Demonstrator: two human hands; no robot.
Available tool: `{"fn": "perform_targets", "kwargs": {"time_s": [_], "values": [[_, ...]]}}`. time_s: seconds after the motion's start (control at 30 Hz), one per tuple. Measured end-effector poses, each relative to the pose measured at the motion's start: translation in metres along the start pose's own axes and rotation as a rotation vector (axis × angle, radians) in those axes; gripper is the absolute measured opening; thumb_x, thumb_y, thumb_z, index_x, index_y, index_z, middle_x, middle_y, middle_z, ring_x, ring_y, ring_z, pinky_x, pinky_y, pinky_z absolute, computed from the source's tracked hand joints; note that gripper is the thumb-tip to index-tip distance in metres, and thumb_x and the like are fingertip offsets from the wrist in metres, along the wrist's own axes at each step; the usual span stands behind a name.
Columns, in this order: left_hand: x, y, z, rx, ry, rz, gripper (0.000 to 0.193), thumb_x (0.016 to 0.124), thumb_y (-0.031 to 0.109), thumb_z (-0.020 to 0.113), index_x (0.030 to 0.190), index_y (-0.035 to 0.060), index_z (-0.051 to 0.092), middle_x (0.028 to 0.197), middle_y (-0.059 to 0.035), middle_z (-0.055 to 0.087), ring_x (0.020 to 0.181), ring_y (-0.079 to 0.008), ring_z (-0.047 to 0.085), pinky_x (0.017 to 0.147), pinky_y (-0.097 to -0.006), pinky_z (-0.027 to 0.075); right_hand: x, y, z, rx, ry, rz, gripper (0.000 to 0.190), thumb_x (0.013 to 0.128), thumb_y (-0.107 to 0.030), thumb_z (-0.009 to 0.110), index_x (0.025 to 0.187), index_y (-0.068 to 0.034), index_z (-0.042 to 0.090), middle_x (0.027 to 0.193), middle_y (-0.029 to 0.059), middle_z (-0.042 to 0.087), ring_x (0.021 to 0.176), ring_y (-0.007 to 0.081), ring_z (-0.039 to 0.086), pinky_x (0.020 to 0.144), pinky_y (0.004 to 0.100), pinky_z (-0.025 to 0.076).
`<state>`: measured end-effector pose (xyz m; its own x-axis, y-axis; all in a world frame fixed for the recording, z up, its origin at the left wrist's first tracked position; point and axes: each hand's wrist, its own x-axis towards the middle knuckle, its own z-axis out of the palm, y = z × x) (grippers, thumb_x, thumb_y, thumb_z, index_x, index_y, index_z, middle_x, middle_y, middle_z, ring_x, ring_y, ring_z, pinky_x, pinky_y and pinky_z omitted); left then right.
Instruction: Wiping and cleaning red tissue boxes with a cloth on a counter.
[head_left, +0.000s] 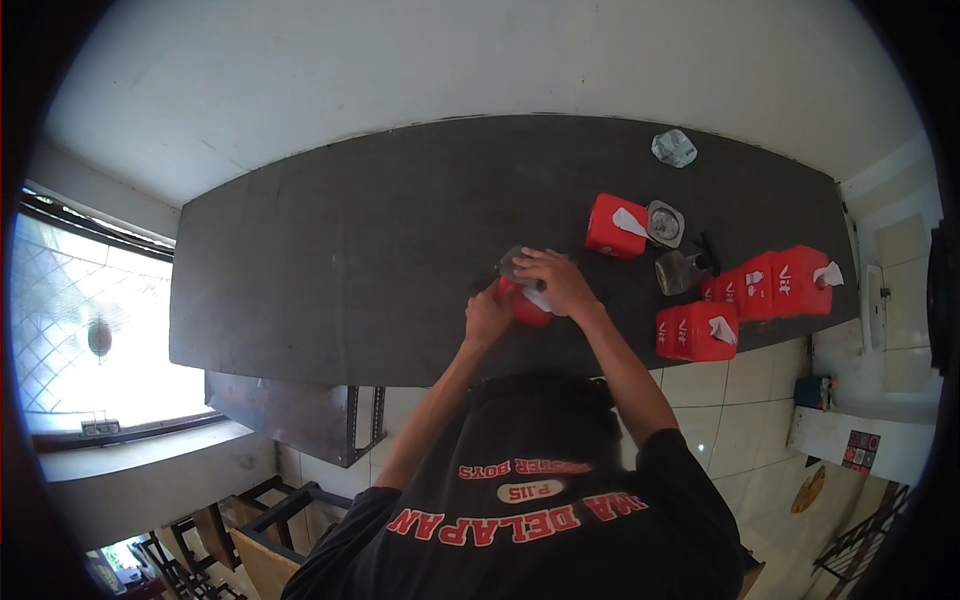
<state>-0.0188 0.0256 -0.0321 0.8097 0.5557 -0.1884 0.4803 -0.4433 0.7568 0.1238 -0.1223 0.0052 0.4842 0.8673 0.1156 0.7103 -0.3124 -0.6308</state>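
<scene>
My left hand (489, 310) grips the near-left side of a small red tissue box (533, 312) on the dark table. Across its top lies my right hand (556, 279), fingers curled over a greyish item (511, 259) that looks like a cloth and is partly hidden. Something pale, perhaps tissue, shows under my right palm. Further right are another red tissue box (609, 227) with a white tissue sticking out, a square metal ashtray (665, 223) touching it, and a clear spray bottle (677, 271) with a black trigger head.
Several red tissue boxes (801, 283) stand in a row at the table's right end, with more red boxes (697, 331) at the near edge. A crumpled plastic package (674, 148) lies near the wall. The dark table (337, 247) stretches left towards a window (105, 322).
</scene>
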Motion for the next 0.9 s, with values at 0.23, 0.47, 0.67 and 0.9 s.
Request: {"fn": "perform_targets", "kwargs": {"time_s": [0.23,0.47,0.67,0.9], "values": [[0.003,0.002,0.0,0.005,0.013,-0.032,0.051,0.103,0.043,0.068,0.13,0.0009,0.076,0.099,-0.035,0.075,0.105,-0.0528,0.073,0.094,-0.0569,0.059,-0.072,0.017,-0.014,0.104,0.069,0.113,0.058,0.078,0.015,0.062,0.126,-0.01,0.081,0.149,0.0051,0.071,0.152,0.0273,0.054,0.126,0.0442,0.042],[0.015,-0.02,-0.013,0.017,-0.138,0.037,0.071,0.096,0.055,0.074,0.134,-0.0043,0.073,0.102,-0.0291,0.08,0.103,-0.0481,0.077,0.094,-0.0535,0.061,-0.095,0.023,-0.018,0.35,0.35,0.663,0.052,0.084,0.014,0.063,0.131,-0.003,0.076,0.134,0.0209,0.076,0.133,0.0366,0.07,0.113,0.0422,0.053],[0.013,-0.003,-0.03,0.247,-0.078,0.63,0.121,0.071,0.058,0.095,0.164,0.0041,0.041,0.162,-0.0273,0.053,0.145,-0.046,0.057,0.113,-0.0571,0.053,-0.058,0.036,-0.023,0.189,0.431,0.264,0.056,0.085,0.016,0.061,0.134,-0.005,0.074,0.14,0.0189,0.073,0.138,0.0359,0.066,0.115,0.0432,0.052],[0.008,0.012,-0.034,0.371,-0.211,0.53,0.128,0.063,0.055,0.099,0.167,0.009,0.04,0.174,-0.0175,0.041,0.15,-0.0431,0.052,0.116,-0.0558,0.051,-0.049,0.024,0.002,0.097,0.177,0.147,0.062,0.082,0.018,0.059,0.134,-0.011,0.078,0.157,0.0072,0.064,0.155,0.0312,0.049,0.122,0.0448,0.048]]}}
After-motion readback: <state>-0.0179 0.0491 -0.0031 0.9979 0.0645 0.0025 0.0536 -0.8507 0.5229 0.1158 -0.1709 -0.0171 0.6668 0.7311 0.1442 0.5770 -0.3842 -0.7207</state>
